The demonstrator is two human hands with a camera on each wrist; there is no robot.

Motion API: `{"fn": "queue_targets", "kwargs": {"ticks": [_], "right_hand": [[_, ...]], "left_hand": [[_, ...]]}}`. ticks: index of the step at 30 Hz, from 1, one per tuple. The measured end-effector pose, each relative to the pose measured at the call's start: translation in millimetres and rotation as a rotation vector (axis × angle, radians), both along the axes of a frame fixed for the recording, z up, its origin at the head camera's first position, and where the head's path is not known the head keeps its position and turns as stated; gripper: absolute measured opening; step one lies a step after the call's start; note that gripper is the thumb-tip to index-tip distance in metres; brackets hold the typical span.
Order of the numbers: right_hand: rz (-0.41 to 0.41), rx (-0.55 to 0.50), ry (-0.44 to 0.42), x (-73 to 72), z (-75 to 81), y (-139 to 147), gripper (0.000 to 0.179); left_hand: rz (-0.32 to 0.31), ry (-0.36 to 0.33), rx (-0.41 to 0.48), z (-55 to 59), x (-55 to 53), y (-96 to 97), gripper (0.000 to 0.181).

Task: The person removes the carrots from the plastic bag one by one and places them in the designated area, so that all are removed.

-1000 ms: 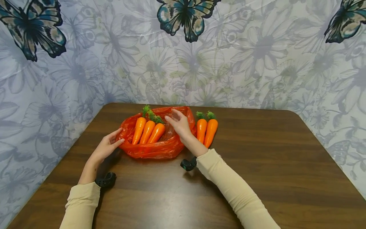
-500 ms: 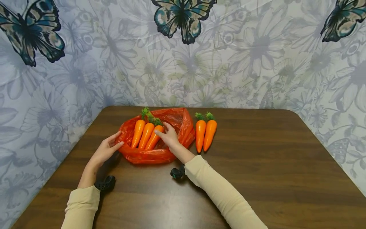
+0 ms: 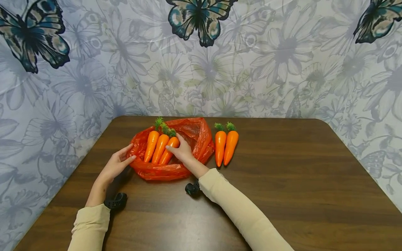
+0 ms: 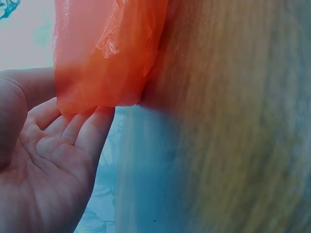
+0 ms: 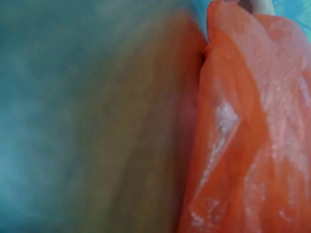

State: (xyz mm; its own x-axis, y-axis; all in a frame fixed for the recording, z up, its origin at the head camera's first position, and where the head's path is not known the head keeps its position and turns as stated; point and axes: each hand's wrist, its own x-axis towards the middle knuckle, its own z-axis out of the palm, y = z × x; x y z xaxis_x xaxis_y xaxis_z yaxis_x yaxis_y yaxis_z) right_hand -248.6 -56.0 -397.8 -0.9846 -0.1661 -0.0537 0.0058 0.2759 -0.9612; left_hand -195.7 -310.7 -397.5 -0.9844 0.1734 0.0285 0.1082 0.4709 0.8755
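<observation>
An orange plastic bag [image 3: 191, 170] lies spread wide on the table with three carrots inside. My right hand [image 3: 183, 150] reaches into it and grips the rightmost of these carrots [image 3: 166, 155], thumb across its near face and fingers along its right side. The other two carrots, a left one [image 3: 151, 144] and a middle one [image 3: 160, 148], lie alongside, green tops pointing away. At the bag's left end, my left hand [image 3: 116, 164] rests with extended fingers against the plastic; the left wrist view shows the fingertips partly hidden by the bag. In the right wrist view, the bag's wall hides the right hand's work.
Two more carrots, one nearer the bag [image 3: 220, 148] and one farther right [image 3: 231, 146], lie side by side on the brown wooden table [image 3: 298, 181]. A patterned cloth [image 3: 282, 69] with butterflies hangs behind the table's far edge.
My right hand has come down and left from above the bag's back onto the rightmost carrot inside it. The left hand stays at the bag's left end.
</observation>
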Motion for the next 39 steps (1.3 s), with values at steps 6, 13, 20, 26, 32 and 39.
{"fn": "queue_targets", "kwargs": {"ticks": [6, 13, 20, 26, 32, 39], "right_hand": [[0.029, 0.11, 0.07, -4.6, -0.5, -2.8, 0.07], [-0.012, 0.154, 0.096, -4.8, -3.0, -4.1, 0.064], [-0.033, 0.14, 0.143, -3.8, -5.3, -5.5, 0.062], [-0.024, 0.081, 0.192, -0.4, -2.6, -7.3, 0.061], [-0.075, 0.015, 0.159, -0.4, -4.8, -12.6, 0.056], [-0.124, -0.159, 0.058, 0.0, -5.5, -15.9, 0.049]], "left_hand": [[-0.002, -0.004, 0.003, -1.2, -0.9, 0.6, 0.062], [-0.004, -0.015, 0.006, 0.1, -0.6, 2.5, 0.063], [-0.006, -0.015, 0.002, 0.2, -1.2, 2.8, 0.063], [-0.001, -0.022, -0.003, -0.7, -2.2, 1.0, 0.062], [0.002, -0.015, -0.005, -1.8, -2.2, 0.0, 0.062], [0.0, -0.011, 0.001, -0.4, -1.6, 1.6, 0.063]]}}
